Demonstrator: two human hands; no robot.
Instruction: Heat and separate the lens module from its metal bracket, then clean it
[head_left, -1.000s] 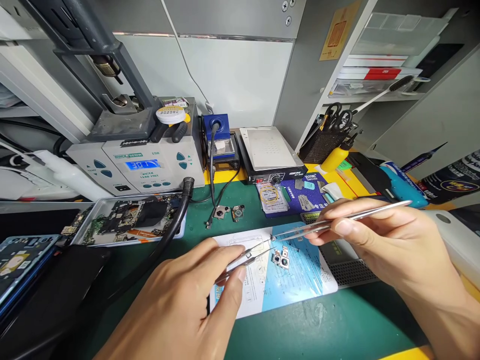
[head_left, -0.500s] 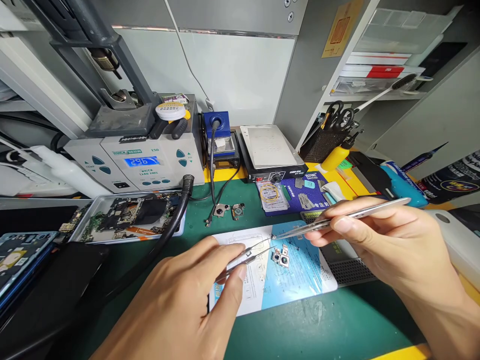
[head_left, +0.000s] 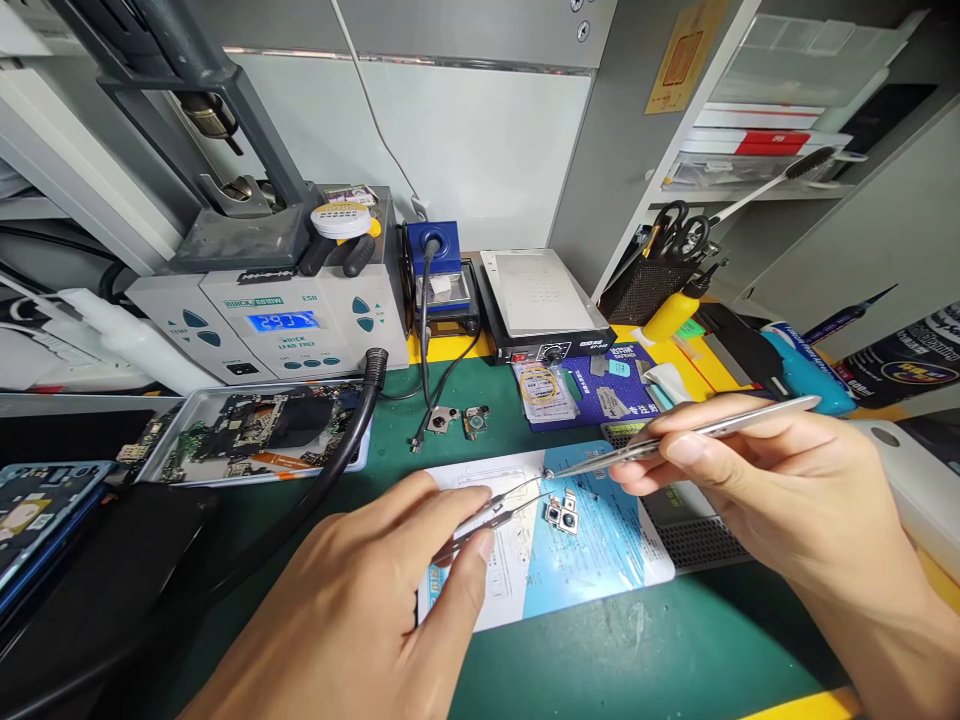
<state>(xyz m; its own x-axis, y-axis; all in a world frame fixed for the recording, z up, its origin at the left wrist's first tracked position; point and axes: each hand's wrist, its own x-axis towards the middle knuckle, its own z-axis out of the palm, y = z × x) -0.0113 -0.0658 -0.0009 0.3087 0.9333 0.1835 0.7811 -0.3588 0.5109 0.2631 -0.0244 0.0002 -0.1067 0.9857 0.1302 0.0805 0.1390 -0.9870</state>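
My left hand (head_left: 390, 580) pinches a pair of tweezers (head_left: 495, 515) whose tips stand apart. In my right hand (head_left: 765, 490) is a second pair of tweezers (head_left: 705, 430), pointing left and slightly down. Its tips meet a tiny piece (head_left: 548, 473), too small to name, and one tip of the left tweezers comes close to the same spot. Just below lies a phone camera module (head_left: 562, 516) with two square lenses, resting on a blue and white printed sheet (head_left: 615, 570). Neither hand touches this module.
Behind the sheet lie two small metal camera parts (head_left: 475, 423). A hot-air station (head_left: 225, 300) with a thick black hose (head_left: 352, 440) stands at the back left, beside a tray of circuit boards (head_left: 172, 465). A heating plate (head_left: 540, 290) and a yellow bottle (head_left: 671, 312) stand farther back.
Both hands and both tweezers have stayed almost still. The number on the hot-air station's display has changed.
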